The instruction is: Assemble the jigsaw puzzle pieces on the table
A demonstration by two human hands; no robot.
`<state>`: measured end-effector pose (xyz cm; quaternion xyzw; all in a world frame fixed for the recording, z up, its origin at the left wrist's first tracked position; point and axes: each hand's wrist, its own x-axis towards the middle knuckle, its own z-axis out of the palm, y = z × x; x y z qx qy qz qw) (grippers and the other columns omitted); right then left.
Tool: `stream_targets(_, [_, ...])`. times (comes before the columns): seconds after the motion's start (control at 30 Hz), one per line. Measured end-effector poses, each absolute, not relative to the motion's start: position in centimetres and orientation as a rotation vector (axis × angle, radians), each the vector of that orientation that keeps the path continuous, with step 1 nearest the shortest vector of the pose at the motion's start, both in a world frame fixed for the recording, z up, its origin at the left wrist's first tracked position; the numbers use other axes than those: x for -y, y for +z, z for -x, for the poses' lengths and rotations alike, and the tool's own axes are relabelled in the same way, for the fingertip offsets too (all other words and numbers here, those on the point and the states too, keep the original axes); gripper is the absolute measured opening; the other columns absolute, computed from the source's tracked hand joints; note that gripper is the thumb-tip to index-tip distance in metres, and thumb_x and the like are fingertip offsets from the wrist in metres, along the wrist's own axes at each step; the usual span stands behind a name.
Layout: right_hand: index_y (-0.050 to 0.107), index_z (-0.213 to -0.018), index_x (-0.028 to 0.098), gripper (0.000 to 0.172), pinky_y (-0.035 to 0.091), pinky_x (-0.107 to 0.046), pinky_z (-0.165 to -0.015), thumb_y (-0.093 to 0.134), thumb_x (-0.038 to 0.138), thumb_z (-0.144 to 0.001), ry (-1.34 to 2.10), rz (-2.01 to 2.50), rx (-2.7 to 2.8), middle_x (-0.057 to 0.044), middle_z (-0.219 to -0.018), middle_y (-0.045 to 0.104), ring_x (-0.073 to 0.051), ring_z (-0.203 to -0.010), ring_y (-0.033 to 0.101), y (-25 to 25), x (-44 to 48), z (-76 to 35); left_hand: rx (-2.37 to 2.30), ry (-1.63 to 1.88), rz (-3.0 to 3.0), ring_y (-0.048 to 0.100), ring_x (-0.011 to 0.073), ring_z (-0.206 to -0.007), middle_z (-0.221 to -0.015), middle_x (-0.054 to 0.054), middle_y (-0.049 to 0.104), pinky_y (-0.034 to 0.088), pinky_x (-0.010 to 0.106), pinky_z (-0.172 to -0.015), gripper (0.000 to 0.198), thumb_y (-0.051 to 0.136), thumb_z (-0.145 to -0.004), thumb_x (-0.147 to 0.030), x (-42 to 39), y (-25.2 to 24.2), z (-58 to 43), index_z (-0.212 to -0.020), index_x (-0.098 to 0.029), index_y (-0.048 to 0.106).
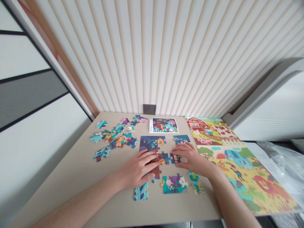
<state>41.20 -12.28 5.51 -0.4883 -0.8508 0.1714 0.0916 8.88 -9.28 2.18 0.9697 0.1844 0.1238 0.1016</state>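
My left hand (139, 167) lies flat, fingers stretched, over the joined brown and dark blue puzzle section (149, 142), partly covering it. Just right of its fingertips is a small blue and orange puzzle piece (165, 157). My right hand (190, 158) has its thumb and fingers around a dark blue puzzle piece (175, 158), flat on the table beside that small piece. Above my right fingers lies a blue corner section (181, 138). Nearer me are a teal leafy section (141, 192), a section with a white animal (175, 184) and a teal and yellow section (196, 183).
Loose puzzle pieces (116, 137) lie heaped at the left on the beige table (104, 209). A picture card (164, 125) is at the back, below a wall socket (149, 109). Finished farm (209, 131) and animal (247, 177) puzzles cover the right side. Clear plastic (282, 161) lies beyond.
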Motion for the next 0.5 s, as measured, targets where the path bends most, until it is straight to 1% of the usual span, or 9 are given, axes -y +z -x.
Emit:
stream_targets(0.1, [0.066, -0.133, 0.033, 0.041, 0.025, -0.053, -0.120, 0.072, 0.038, -0.092, 0.494, 1.427, 2.529, -0.006, -0.131, 0.068, -0.028, -0.130, 0.055, 5.6, 12.4, -40.9, -0.549, 0.395, -2.851, 0.041, 0.0293, -0.146, -0.154, 0.007, 0.050, 0.030, 0.052, -0.123, 0.047, 0.053, -0.102, -0.037, 9.1, 2.3, -8.7, -0.147, -0.025, 0.052])
stream_targets(0.2, [0.066, -0.133, 0.032, 0.042, 0.027, -0.051, -0.119, 0.072, 0.034, -0.091, 0.471, 1.408, 2.524, -0.006, -0.127, 0.068, -0.027, -0.127, 0.057, 5.6, 12.5, -40.8, -0.621, 0.419, -2.844, 0.045, 0.0296, -0.143, -0.152, 0.008, 0.053, 0.032, 0.054, -0.122, 0.042, 0.051, -0.102, -0.036, 8.6, 2.5, -7.9, -0.143, -0.026, 0.057])
stream_targets(0.27, [0.065, -0.133, 0.031, 0.043, 0.029, -0.050, -0.118, 0.072, 0.033, -0.091, 0.460, 1.402, 2.516, -0.007, -0.127, 0.067, -0.027, -0.126, 0.058, 5.5, 12.5, -40.8, -0.695, 0.428, -2.844, 0.046, 0.0298, -0.142, -0.149, 0.009, 0.055, 0.034, 0.054, -0.121, 0.040, 0.051, -0.103, -0.037, 8.2, 2.5, -7.1, -0.140, -0.026, 0.060])
stream_targets(0.4, [0.064, -0.135, 0.032, 0.043, 0.033, -0.048, -0.116, 0.070, 0.032, -0.092, 0.465, 1.365, 2.520, -0.007, -0.127, 0.067, -0.026, -0.123, 0.060, 5.4, 12.4, -40.5, -0.772, 0.438, -2.858, 0.049, 0.0310, -0.138, -0.146, 0.010, 0.057, 0.038, 0.055, -0.118, 0.042, 0.054, -0.101, -0.042, 7.4, 2.4, -5.9, -0.140, -0.027, 0.061])
stream_targets(0.5, [0.064, -0.135, 0.033, 0.043, 0.031, -0.048, -0.117, 0.070, 0.031, -0.093, 0.463, 1.358, 2.522, -0.006, -0.128, 0.066, -0.025, -0.123, 0.060, 5.3, 12.4, -40.3, -0.791, 0.474, -2.861, 0.052, 0.0313, -0.135, -0.144, 0.010, 0.058, 0.040, 0.055, -0.117, 0.039, 0.056, -0.100, -0.042, 7.2, 2.3, -5.6, -0.135, -0.028, 0.065])
